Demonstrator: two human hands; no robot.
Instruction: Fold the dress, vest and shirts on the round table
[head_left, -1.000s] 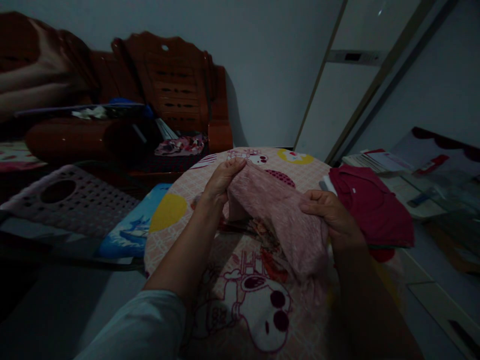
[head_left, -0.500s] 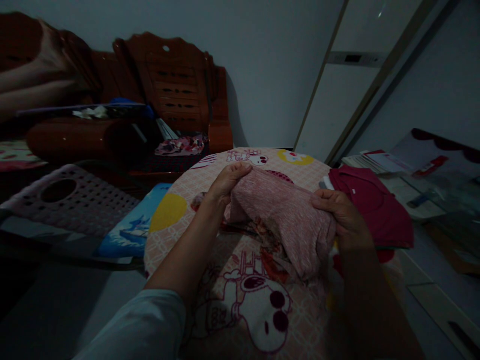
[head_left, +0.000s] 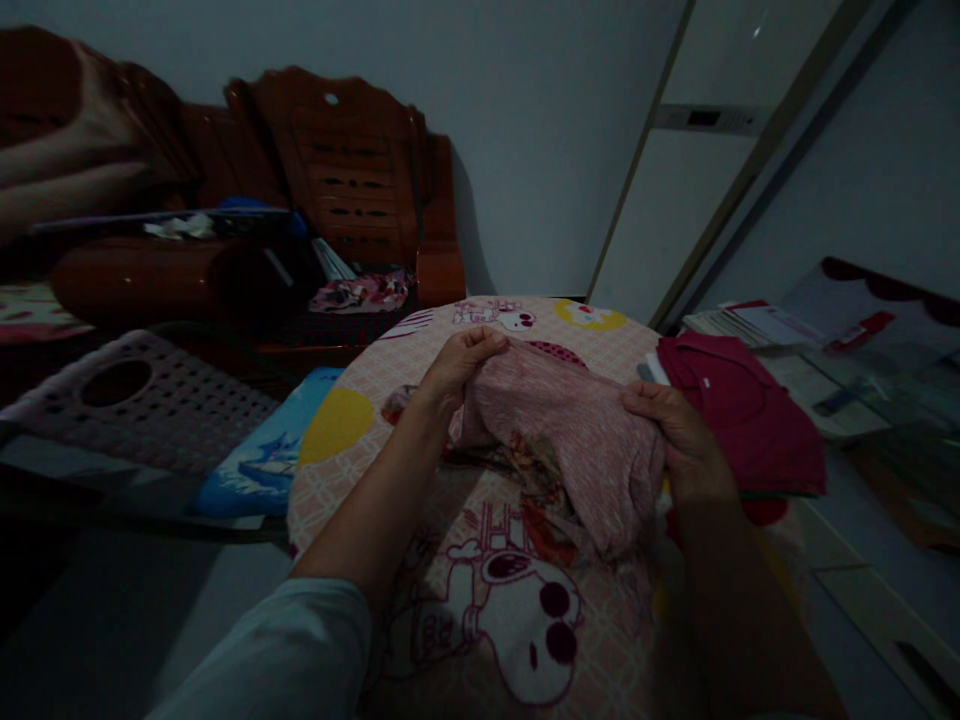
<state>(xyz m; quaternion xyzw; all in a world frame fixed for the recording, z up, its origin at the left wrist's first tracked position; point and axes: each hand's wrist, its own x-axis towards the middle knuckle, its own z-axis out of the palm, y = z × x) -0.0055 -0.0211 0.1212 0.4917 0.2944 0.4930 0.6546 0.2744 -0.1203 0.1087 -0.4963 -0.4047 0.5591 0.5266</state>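
Note:
A heathered pink cloth garment (head_left: 562, 410) is stretched between my two hands above the round table. My left hand (head_left: 460, 368) pinches its upper left edge, and my right hand (head_left: 671, 422) grips its right edge. The right side of the garment hangs down in folds. Beneath and in front of it lies a crumpled patterned cloth (head_left: 544, 490) in brown and orange, partly hidden by the pink one. The tablecloth (head_left: 525, 630) is pale pink with cartoon dogs.
Folded magenta clothing (head_left: 742, 410) lies at the table's right. Papers (head_left: 742, 322) are stacked beyond it. At the left are a woven chair (head_left: 172, 410), a blue cushion (head_left: 277, 450), a wooden sofa (head_left: 337, 170) and a person's bare legs (head_left: 75, 165).
The pink garment has shifted slightly, and its front looks a little flatter. Both hands keep their hold on it, nearly in the same place.

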